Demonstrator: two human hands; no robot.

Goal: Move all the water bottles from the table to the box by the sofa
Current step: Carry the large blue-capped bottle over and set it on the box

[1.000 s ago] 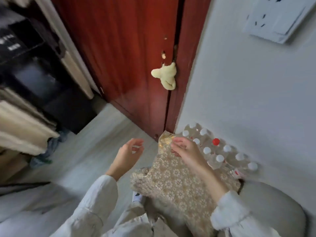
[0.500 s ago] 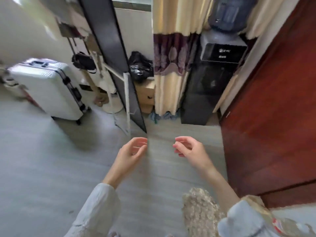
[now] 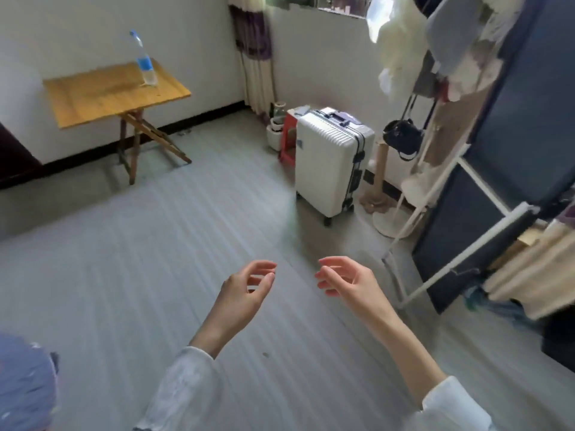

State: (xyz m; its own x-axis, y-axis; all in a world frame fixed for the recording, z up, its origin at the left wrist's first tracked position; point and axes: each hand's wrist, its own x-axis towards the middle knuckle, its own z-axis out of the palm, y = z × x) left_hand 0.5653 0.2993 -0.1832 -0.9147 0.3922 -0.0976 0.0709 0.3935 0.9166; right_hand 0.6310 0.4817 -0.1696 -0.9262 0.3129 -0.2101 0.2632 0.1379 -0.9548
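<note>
Left hand (image 3: 245,290), right hand (image 3: 345,281): both empty, fingers (image 3: 264,269) loosely curled, half open, held forward at waist height, likely readied for next pick-up. One bottle (image 3: 144,62) upright on worktop (image 3: 105,94) near far edge, across floor (image 3: 155,259), well apart from hands. Seems the only bottle left there; view soft. Box not in view. Suitcase (image 3: 329,163) beside path, clear of it.

One clear water bottle (image 3: 145,62) (blue label, blue cap) stands on the table (image 3: 105,98).
</note>
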